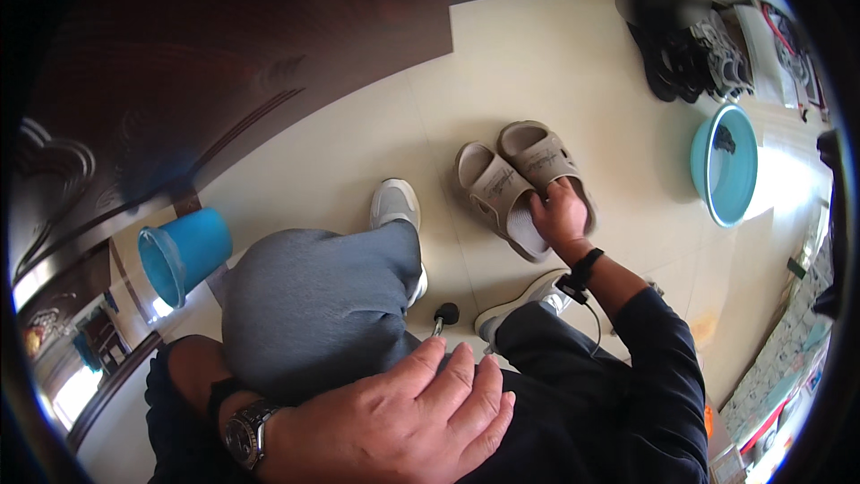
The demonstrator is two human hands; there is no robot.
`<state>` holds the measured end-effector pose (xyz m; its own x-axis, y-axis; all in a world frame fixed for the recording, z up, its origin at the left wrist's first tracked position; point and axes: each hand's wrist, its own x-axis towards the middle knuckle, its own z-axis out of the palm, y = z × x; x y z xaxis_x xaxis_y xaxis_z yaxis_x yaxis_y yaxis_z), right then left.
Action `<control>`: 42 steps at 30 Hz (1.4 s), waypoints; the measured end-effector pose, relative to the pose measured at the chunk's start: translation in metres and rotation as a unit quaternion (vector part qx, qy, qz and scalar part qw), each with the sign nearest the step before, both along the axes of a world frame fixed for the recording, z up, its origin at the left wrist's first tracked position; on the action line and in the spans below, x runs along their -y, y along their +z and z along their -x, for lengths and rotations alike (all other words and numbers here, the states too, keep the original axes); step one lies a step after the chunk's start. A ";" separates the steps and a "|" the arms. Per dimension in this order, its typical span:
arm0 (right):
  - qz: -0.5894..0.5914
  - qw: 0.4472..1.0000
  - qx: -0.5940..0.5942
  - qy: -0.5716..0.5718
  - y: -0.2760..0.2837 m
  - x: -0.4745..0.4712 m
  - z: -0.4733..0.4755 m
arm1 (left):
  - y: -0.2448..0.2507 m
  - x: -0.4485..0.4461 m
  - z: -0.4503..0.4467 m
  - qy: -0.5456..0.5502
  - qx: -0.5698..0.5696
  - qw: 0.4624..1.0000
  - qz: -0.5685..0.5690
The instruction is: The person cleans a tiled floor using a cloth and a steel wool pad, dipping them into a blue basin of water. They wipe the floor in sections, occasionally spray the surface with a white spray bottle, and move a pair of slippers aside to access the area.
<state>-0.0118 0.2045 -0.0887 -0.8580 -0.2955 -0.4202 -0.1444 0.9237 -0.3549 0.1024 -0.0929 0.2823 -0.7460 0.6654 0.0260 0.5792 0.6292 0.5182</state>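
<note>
A pair of brown slide sandals [500,188], bearing dark writing on their straps, lies side by side on the tiled floor in front of me. My right hand [561,215] reaches down to them, its fingers on the inner edges of the straps where the two sandals meet; the thumb is at the left one. Whether the fingers are pinched on both cannot be made out fully. Close to the camera, my left hand [403,410] hovers over my lap with its fingers slightly spread, palm down and holding nothing. A watch is on the left wrist, a strapped device on the right.
A turquoise basin [702,168] with a dark cloth stands at the right, below several shoes [722,57]. A blue bin [201,249] is at the left near dark wooden furniture [349,20]. A black-tipped metal rod [446,314] lies between my feet.
</note>
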 end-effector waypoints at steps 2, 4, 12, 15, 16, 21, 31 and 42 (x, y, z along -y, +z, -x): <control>0.098 0.983 -0.142 0.067 0.018 -0.001 0.007 | 0.000 0.004 -0.003 0.000 -0.003 1.000 0.008; 0.142 0.971 -0.169 0.086 0.028 -0.001 0.014 | 0.001 0.005 -0.007 0.005 -0.004 1.000 0.006; -0.007 0.993 -0.085 0.079 -0.015 0.039 0.060 | 0.016 0.013 -0.007 -0.010 -0.007 1.000 -0.010; 0.122 0.966 -0.169 0.151 0.010 0.071 0.064 | 0.032 0.024 -0.008 -0.030 0.019 0.999 0.012; 0.106 0.964 -0.150 0.193 0.023 0.089 0.066 | 0.035 0.028 -0.009 -0.035 0.020 0.999 0.010; 0.143 0.923 -0.087 0.346 0.057 0.222 0.050 | 0.018 0.017 -0.014 -0.025 -0.005 0.999 -0.032; 0.203 0.876 -0.107 0.423 -0.008 0.431 -0.076 | 0.040 0.042 0.018 -0.112 0.110 0.986 0.055; 0.214 0.950 -0.161 0.161 -0.076 0.173 0.088 | 0.031 0.043 0.020 -0.122 0.089 0.988 0.013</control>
